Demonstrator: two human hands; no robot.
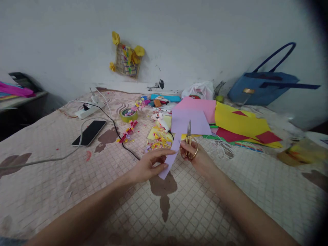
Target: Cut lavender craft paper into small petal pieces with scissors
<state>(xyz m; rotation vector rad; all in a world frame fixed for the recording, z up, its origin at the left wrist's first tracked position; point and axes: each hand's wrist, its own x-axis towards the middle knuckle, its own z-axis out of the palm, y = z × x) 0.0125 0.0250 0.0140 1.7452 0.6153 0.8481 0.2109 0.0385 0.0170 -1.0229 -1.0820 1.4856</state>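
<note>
A narrow lilac paper strip [170,162] runs slantwise between my hands. My left hand [151,164] pinches it near its lower end, thumb and fingers on either side. In my right hand [196,155] is a pair of gold-handled scissors [189,131], blades pointing away from me and looking closed. My right fingertips come close to the strip's right edge; whether they touch it I cannot tell. Beyond the hands lies a larger lilac sheet [191,121], on top of a pink sheet [208,107]. A heap of small paper scraps [161,138] sits just past my left hand.
Yellow sheets [241,123] and red paper lie at right, by tangled white cord [222,147]. A glue gun [162,121], a roll of tape [128,116], a phone [89,133], a power strip [89,110] and cables are at left. A blue bag [261,87] stands against the wall.
</note>
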